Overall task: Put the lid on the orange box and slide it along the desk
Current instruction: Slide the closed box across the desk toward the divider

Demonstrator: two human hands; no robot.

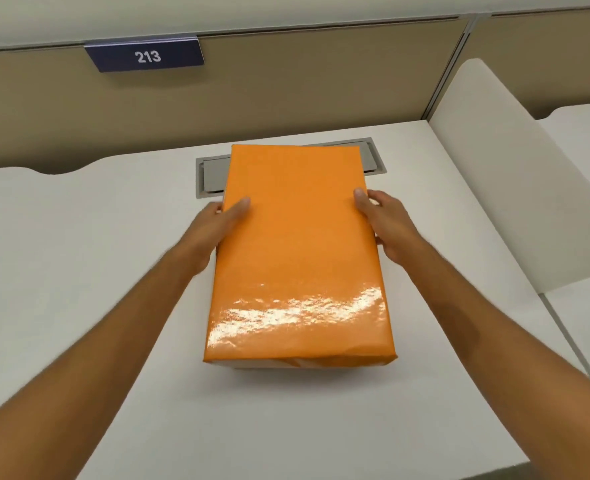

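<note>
Here we have the lid (298, 251) held between both hands over the box (252, 366), of which only a pale strip shows under the lid's near edge at 6 o'clock. The left hand (214, 233) presses the lid's side at 9 o'clock, thumb lying on top; the right hand (387, 226) does the same at 3 o'clock. Both are partly closed around the lid's edges, fingers hidden beneath.

We judge the lid is nearly down but perhaps not fully seated. We should keep it level, lower both sides together, and press evenly so no corner catches. Then we push low on the sides so it slides without tipping.

The box stands mid-bench (79, 254), its far end overlapping the grey hatch (210, 178) at 12 o'clock. What the box holds we cannot tell; the lid covers it.
</note>
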